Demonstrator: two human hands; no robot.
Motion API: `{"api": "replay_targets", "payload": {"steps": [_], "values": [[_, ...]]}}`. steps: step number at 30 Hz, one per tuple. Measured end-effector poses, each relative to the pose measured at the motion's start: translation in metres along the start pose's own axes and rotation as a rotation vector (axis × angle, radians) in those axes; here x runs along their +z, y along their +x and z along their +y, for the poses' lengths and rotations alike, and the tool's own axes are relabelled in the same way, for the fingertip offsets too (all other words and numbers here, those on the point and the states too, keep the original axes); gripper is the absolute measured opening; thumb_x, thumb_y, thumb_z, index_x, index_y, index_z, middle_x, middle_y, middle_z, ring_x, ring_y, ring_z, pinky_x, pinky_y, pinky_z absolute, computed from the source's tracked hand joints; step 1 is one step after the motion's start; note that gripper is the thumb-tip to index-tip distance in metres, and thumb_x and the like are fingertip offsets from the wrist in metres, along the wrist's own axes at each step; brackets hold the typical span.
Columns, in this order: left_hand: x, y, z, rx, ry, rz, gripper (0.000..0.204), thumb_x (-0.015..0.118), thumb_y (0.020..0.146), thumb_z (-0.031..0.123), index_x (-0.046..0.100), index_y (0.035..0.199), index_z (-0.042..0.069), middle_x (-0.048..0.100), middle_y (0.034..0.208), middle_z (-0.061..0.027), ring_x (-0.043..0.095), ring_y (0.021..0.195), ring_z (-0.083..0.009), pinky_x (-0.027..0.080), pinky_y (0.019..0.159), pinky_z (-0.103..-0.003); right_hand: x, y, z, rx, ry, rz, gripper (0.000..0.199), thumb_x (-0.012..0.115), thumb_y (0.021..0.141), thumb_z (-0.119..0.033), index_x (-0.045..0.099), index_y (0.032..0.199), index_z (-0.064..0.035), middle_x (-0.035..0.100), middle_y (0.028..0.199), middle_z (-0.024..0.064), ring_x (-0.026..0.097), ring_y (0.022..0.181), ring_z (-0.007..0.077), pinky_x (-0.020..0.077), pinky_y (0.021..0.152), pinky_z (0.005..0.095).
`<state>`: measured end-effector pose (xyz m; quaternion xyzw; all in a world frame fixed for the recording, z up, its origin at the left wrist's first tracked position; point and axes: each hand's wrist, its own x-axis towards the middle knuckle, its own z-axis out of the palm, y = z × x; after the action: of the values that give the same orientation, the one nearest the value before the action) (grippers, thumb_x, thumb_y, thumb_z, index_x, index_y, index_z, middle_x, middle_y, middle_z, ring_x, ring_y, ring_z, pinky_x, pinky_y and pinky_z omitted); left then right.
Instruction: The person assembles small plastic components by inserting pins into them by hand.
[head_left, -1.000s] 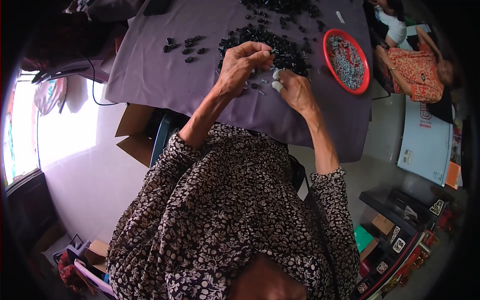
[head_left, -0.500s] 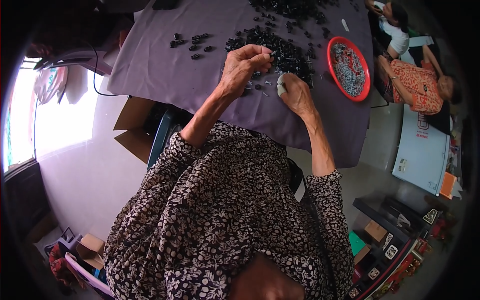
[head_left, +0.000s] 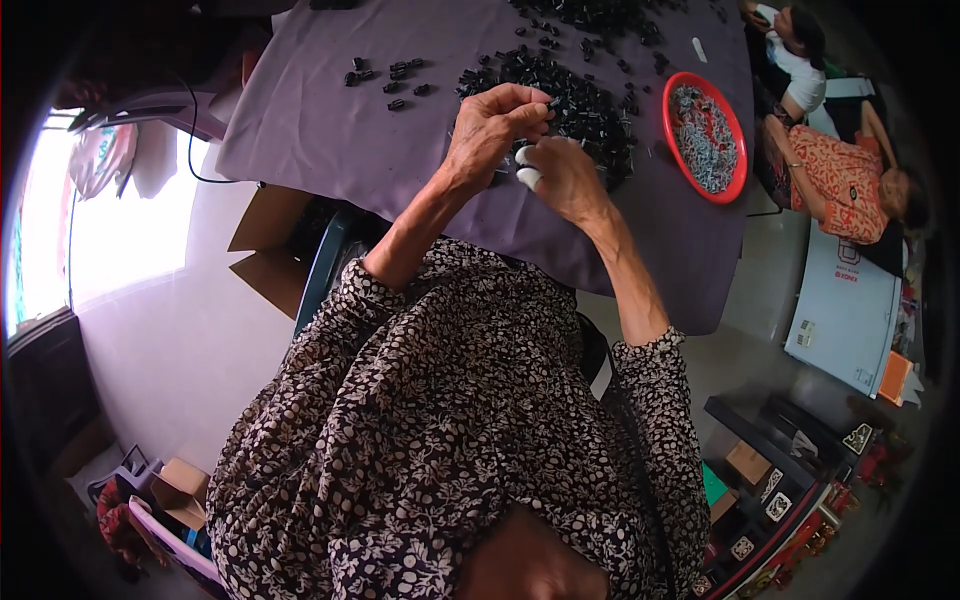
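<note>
Across the purple-draped counter point(head_left: 330, 135), a heap of black parts point(head_left: 592, 125) is lying just beyond the left hand point(head_left: 490, 128), pinching a dark piece point(head_left: 553, 103), and the right hand point(head_left: 568, 178), curling just beside it, its hold hidden.

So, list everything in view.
heaps: 2, black, table centre and far edge
loose parts: about 8, black, table left
tray: 1, red, table right
small pieces: many, grey, tray
strip: 1, white, beyond tray
cloth: 1, purple, table
cord: 1, dark, table left
chair: 1, blue, left
cartons: 2+, brown, left
people: 2, orange/white tops, right
chest: 1, pale, right
clutter: uncountable, mixed, rim
left hand: 1, floral sleeve, at centre heap
right hand: 1, white finger caps, beside it
</note>
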<state>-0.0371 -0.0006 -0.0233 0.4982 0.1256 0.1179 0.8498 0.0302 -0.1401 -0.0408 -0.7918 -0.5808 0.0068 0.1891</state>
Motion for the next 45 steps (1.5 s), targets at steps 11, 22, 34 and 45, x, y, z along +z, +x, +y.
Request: {"api": "replay_targets", "payload": {"steps": [11,22,34,45], "values": [[0.005,-0.003,0.001,-0.031,-0.019,-0.006,0.015,0.060,0.084,0.011,0.060,0.095,0.001,0.063,0.085,-0.0060,0.058,0.075,-0.0097,0.049,0.073,-0.024,-0.035,-0.009,0.018,0.491,1.094,0.253,0.009,0.058,0.079,-0.006,0.060,0.086,-0.0017,0.060,0.077,-0.0006,0.054,0.069,0.0055,0.0434,0.065,0.0204],[0.042,-0.012,0.022,-0.004,-0.072,-0.155,0.013,0.057,0.085,0.010,0.060,0.093,0.001,0.063,0.080,-0.0054,0.058,0.074,-0.0119,0.047,0.073,-0.026,-0.080,-0.010,0.003,0.380,1.108,0.453,0.017,0.058,0.078,0.001,0.059,0.095,-0.0004,0.062,0.086,0.0030,0.058,0.077,0.0088,0.0456,0.074,0.0208],[0.050,-0.011,0.030,0.014,-0.084,-0.151,0.013,0.057,0.085,0.009,0.060,0.095,0.001,0.062,0.081,-0.0042,0.057,0.073,-0.0109,0.047,0.071,-0.025,-0.111,-0.008,-0.006,0.259,0.538,0.407,0.023,0.055,0.080,0.003,0.060,0.102,0.0001,0.062,0.091,0.0033,0.058,0.080,0.0079,0.0451,0.073,0.0197],[0.048,-0.011,0.035,0.083,0.089,-0.135,0.015,0.060,0.084,0.009,0.062,0.095,-0.001,0.062,0.079,-0.0037,0.056,0.072,-0.0090,0.047,0.069,-0.023,-0.123,0.001,-0.011,0.198,0.390,0.378,0.017,0.058,0.075,0.003,0.061,0.092,0.0007,0.061,0.082,0.0031,0.057,0.075,0.0097,0.0450,0.069,0.0216]]}}
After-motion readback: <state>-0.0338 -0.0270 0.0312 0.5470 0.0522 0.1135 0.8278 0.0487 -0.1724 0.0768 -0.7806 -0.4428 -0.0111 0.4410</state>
